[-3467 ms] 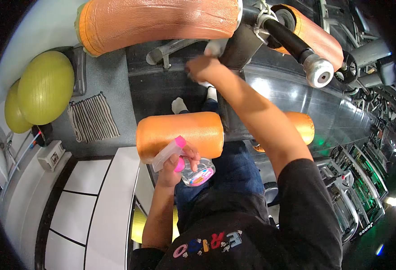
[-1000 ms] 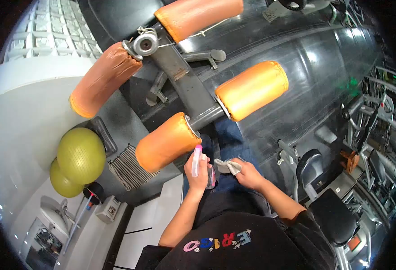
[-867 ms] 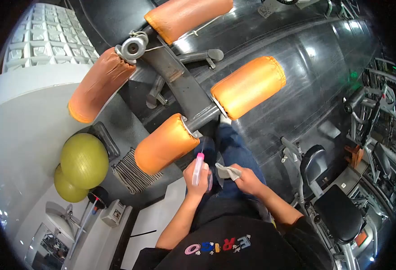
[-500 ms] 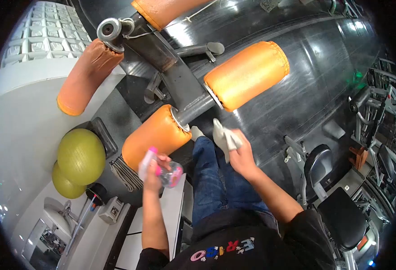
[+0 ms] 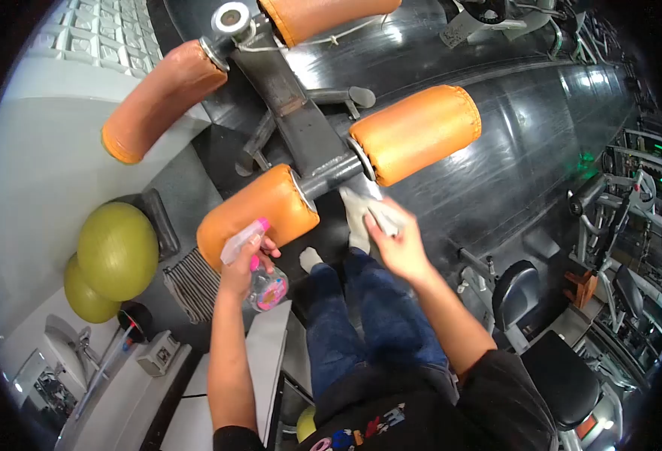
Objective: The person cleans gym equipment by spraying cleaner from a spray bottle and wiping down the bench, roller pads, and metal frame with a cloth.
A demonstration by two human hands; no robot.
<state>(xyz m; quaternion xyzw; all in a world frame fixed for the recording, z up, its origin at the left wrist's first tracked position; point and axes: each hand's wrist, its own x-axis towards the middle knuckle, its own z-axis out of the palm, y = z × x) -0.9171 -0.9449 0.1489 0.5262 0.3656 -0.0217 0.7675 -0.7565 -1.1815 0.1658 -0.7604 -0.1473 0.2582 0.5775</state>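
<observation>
My left hand (image 5: 242,263) is closed around a clear spray bottle (image 5: 271,292) with a pink-and-white trigger head and a pink label. The bottle is in front of the near orange padded roller (image 5: 259,207); whether it touches the pad I cannot tell. A folded white cloth (image 5: 383,214) is in my right hand (image 5: 402,248), its fingers closed over it. That hand is just below the bare metal bar (image 5: 328,177) between the near roller and a second orange roller (image 5: 419,134). My right hand is slightly blurred.
A dark steel beam (image 5: 301,124) runs up to more orange rollers (image 5: 162,101). Green exercise balls (image 5: 118,250) and a striped mat (image 5: 192,286) are at left. A white bench (image 5: 229,376) stands beside my legs. Gym machines with black seats (image 5: 560,376) line the right.
My view has shifted a little. My left hand has moved slightly left with the spray bottle. Both my feet now show, one stepped forward near the bar. Both grips stay closed.
</observation>
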